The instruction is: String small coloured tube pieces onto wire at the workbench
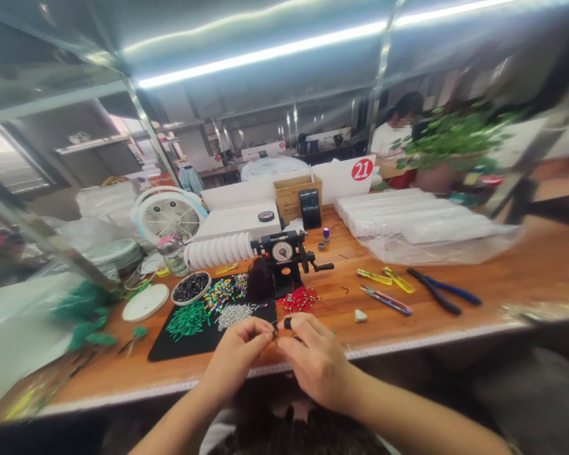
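Head: dark thread (pixel 275 333) pinched between nearly closed fingers of left hand (pixel 246 344) and right hand (pixel 313 354) | held above bench (pixel 332 328) edge | red beads (pixel 299 299) just beyond

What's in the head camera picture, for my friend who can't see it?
A person's left hand and right hand pinch a tiny dark piece at a wooden table. Beyond are green bits, silvery bits, red bits and a black machine with a crank; pliers lie off to the right.
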`<state>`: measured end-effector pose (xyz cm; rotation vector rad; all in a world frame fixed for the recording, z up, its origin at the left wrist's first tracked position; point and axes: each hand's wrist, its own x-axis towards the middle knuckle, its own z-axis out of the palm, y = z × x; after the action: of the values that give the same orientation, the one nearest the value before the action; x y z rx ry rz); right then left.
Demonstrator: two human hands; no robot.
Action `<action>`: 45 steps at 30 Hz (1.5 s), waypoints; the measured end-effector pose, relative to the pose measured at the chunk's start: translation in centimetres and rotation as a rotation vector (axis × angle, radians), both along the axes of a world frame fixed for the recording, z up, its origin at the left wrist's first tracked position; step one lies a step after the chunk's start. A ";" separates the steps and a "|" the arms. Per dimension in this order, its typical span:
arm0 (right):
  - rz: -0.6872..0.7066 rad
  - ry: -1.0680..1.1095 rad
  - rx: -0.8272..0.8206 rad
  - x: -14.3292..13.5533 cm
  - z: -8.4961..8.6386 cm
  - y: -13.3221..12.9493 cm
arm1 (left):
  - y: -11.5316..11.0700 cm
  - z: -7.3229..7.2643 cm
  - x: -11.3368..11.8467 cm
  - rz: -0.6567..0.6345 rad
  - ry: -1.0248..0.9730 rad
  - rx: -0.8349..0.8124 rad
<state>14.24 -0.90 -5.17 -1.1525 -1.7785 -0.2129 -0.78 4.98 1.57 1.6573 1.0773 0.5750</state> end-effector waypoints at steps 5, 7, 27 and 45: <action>0.112 -0.068 -0.107 0.8 1.8 1.7 | -0.2 -0.3 -0.9 -0.229 0.304 0.636; 0.116 0.052 -0.286 0.8 2.5 2.8 | 0.0 -1.2 -1.2 -0.243 0.375 0.860; -0.007 0.178 -0.242 -1.5 0.3 0.3 | -0.1 -0.8 -0.2 0.139 -0.141 -0.109; 0.059 0.323 -0.369 0.4 2.4 3.8 | 0.2 -1.5 -1.2 -0.077 0.170 0.557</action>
<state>14.60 2.90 -2.76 -1.3052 -1.5956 0.3347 -1.94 5.14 0.11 2.2549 1.0221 0.7385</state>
